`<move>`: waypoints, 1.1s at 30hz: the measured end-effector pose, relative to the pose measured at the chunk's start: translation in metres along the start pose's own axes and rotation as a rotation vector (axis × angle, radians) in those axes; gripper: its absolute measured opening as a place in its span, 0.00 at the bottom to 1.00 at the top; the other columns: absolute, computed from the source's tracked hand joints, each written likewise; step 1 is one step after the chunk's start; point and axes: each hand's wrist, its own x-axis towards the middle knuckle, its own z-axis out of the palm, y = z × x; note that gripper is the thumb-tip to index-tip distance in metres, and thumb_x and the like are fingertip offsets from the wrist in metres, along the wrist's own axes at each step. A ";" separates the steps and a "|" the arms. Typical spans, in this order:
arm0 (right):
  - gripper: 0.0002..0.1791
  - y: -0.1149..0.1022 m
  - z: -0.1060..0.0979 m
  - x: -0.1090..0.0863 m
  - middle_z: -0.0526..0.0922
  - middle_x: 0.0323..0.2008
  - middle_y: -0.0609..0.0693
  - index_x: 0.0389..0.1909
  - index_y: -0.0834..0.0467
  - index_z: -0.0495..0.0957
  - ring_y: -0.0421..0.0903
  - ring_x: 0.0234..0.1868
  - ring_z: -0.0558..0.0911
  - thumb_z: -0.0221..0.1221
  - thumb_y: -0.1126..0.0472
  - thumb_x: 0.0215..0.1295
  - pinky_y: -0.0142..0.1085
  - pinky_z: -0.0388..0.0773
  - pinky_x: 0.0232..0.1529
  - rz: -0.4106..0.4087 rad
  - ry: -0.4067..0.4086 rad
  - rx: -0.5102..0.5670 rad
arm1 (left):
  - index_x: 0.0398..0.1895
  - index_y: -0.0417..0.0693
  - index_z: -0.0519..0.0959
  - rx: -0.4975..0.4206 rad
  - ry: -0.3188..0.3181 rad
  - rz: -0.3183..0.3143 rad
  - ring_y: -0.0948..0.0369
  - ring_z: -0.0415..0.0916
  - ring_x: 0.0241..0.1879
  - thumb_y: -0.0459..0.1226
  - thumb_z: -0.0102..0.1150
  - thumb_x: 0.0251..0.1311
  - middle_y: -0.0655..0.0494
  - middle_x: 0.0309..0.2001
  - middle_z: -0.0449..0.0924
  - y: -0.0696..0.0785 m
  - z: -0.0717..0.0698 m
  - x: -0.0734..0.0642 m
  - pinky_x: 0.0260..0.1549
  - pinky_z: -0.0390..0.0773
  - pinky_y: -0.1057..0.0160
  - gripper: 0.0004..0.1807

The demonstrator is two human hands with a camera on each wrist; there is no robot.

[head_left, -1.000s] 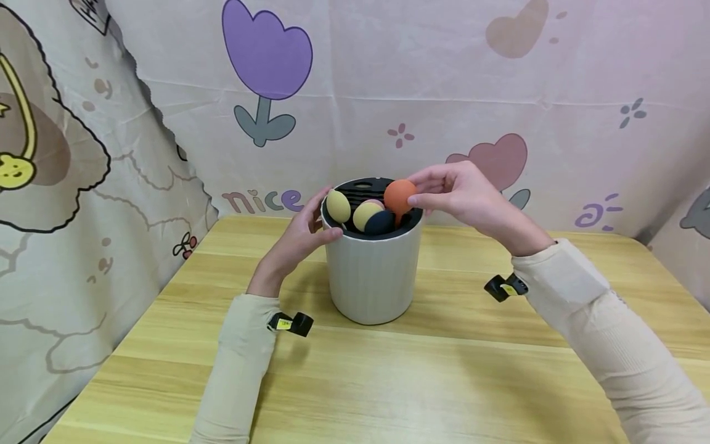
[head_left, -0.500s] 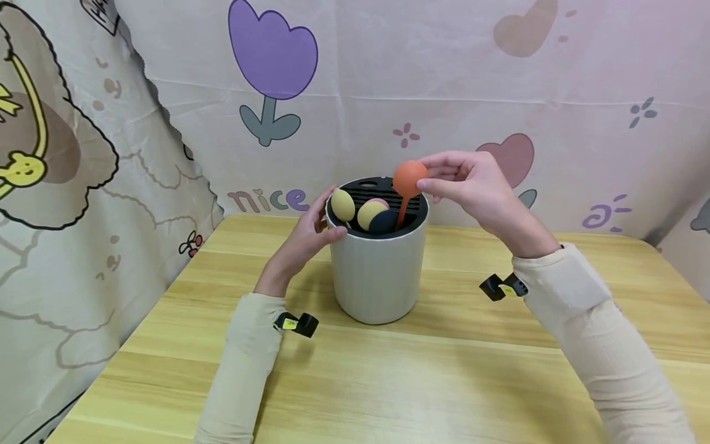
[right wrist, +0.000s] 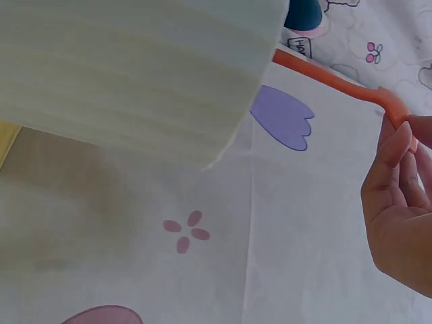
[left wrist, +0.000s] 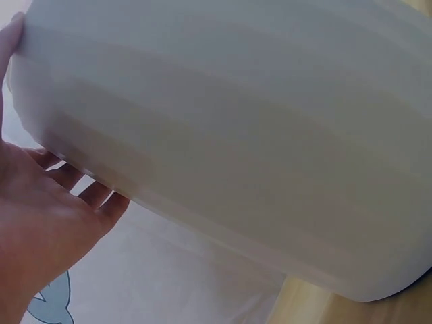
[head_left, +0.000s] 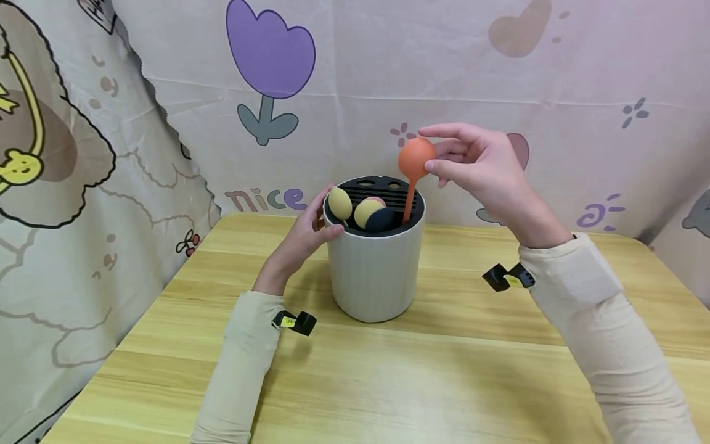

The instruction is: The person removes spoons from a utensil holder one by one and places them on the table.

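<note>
An orange spoon (head_left: pixel 415 158) with a round head and thin handle stands upright at the right of a white utensil holder (head_left: pixel 374 277). My right hand (head_left: pixel 488 169) pinches its head between thumb and fingers; the handle's lower end is inside the holder. In the right wrist view the spoon (right wrist: pixel 331 82) slants out past the holder's rim. My left hand (head_left: pixel 296 243) grips the holder's left side, thumb at the front of the rim, fingers round the far side. Yellow round heads (head_left: pixel 340 204) and a dark blue one (head_left: pixel 381 220) stick out of the black slotted insert (head_left: pixel 383 192).
The holder stands on a light wooden table (head_left: pixel 388 382). Behind it hangs a printed cloth (head_left: pixel 355 61), and another patterned cloth (head_left: pixel 44 296) drapes along the left side. Small cameras are strapped to both wrists.
My right hand has risen, drawing the orange spoon upward, so more of its handle shows above the insert. The left hand has stayed at the holder's rim.
</note>
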 end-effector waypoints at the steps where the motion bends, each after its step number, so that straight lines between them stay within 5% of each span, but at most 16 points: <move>1: 0.20 -0.001 0.000 0.000 0.85 0.35 0.54 0.52 0.60 0.81 0.44 0.25 0.78 0.64 0.75 0.57 0.30 0.76 0.30 0.001 0.005 0.010 | 0.78 0.49 0.45 -0.001 -0.001 0.000 0.48 0.51 0.70 0.75 0.63 0.34 0.48 0.74 0.48 0.000 0.000 0.000 0.68 0.49 0.46 0.71; 9: 0.23 -0.011 0.001 0.006 0.85 0.35 0.56 0.50 0.63 0.82 0.46 0.31 0.83 0.66 0.78 0.51 0.28 0.77 0.29 0.011 0.046 0.054 | 0.77 0.47 0.45 -0.009 -0.004 0.005 0.49 0.51 0.71 0.74 0.63 0.35 0.48 0.74 0.48 -0.002 -0.001 -0.002 0.68 0.50 0.47 0.71; 26: 0.24 -0.037 -0.009 0.024 0.85 0.32 0.59 0.48 0.68 0.82 0.48 0.30 0.83 0.65 0.83 0.48 0.29 0.77 0.27 -0.109 0.165 0.186 | 0.77 0.49 0.46 -0.005 -0.015 0.005 0.51 0.50 0.70 0.75 0.63 0.34 0.49 0.74 0.49 -0.001 -0.001 0.002 0.68 0.49 0.47 0.70; 33: 0.28 -0.043 -0.015 0.027 0.85 0.33 0.61 0.46 0.70 0.82 0.51 0.30 0.84 0.65 0.89 0.39 0.33 0.81 0.36 -0.105 0.214 0.286 | 0.77 0.48 0.46 -0.008 -0.004 0.002 0.52 0.49 0.71 0.75 0.63 0.34 0.49 0.74 0.49 0.000 -0.001 0.001 0.68 0.49 0.47 0.71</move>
